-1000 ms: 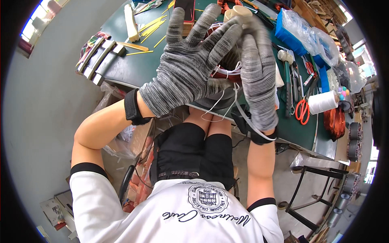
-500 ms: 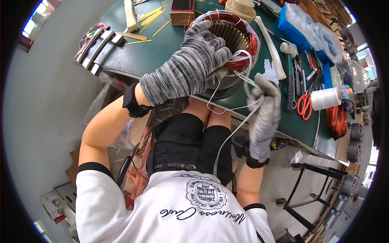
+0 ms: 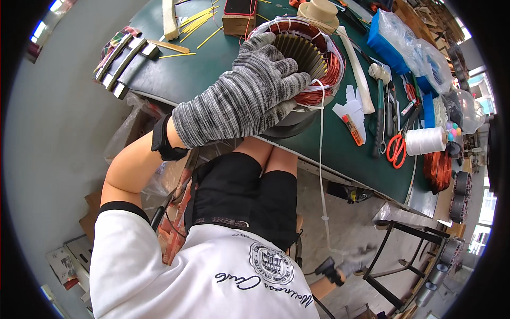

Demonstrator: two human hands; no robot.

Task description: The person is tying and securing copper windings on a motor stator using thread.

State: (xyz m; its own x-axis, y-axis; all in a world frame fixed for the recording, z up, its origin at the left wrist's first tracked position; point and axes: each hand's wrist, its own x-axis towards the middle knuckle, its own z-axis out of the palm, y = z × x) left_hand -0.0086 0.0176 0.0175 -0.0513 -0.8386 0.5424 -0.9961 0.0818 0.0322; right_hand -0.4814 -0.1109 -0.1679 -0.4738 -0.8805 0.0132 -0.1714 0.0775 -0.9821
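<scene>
A motor stator (image 3: 333,68) with copper windings and a slotted core stands near the table's front edge, white lacing around its coil end. My left hand (image 3: 247,87), in a grey striped knit glove, grips its near left rim, fingers bent over the windings. From the rim's near right side a white cord (image 3: 321,154) stretches down past the table edge, with a small knot partway along. It leads to my gloved right hand (image 3: 357,259), low on the right and far from the stator. That hand is blurred, but the cord ends at it and looks pulled.
Right of the stator lie white paper pieces (image 3: 350,106), an orange utility-blade case (image 3: 353,129), a mallet (image 3: 379,106), red-handled scissors (image 3: 396,150) and a white thread spool (image 3: 426,141). A metal block (image 3: 123,64) sits at the left edge. A black metal frame (image 3: 409,260) stands on the floor.
My right hand has swept from beside the stator down and right, drawing the loose loops of white cord out into one long line. My left hand stays on the stator.
</scene>
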